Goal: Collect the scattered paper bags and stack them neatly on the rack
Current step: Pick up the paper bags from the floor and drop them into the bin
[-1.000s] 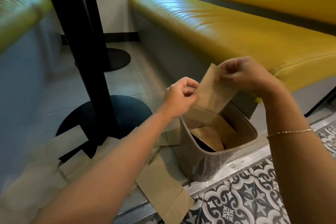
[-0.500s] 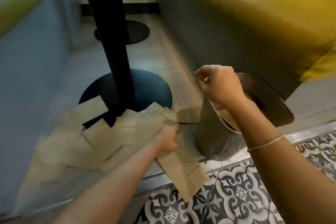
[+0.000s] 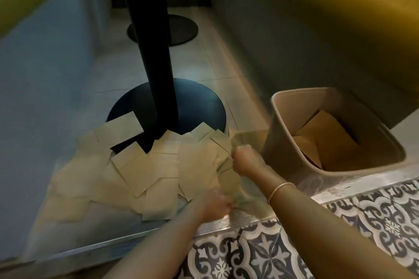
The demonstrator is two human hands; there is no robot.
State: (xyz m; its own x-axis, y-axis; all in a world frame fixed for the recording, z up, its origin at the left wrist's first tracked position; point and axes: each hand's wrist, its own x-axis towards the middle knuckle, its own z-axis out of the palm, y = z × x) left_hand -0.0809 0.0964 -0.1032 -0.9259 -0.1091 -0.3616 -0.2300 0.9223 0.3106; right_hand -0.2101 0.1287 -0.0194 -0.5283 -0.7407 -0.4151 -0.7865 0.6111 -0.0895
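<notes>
Early-to-middle stage, by the look of it. Beige plastic bin (image 3: 281,124) on the grey tile floor as landmark: a few flat brown paper bags (image 3: 326,136) already inside, leaning rather than squared up. Far more left outside — loose heap of scattered flat brown paper bags (image 3: 145,165) fanned over the floor left of the bin, some overlapping the round black table base (image 3: 192,106). Right hand (image 3: 243,161) just left of the bin wall, fingers curled round the top of one blurred paper bag (image 3: 240,190). Left hand (image 3: 215,204) below-left of the bin, at the same bag's lower end; smeared by motion, looks like a pinch on it. No rack identifiable apart from the bin. Remaining, as judged: clear most of the heap, then tidy the stack inside.
</notes>
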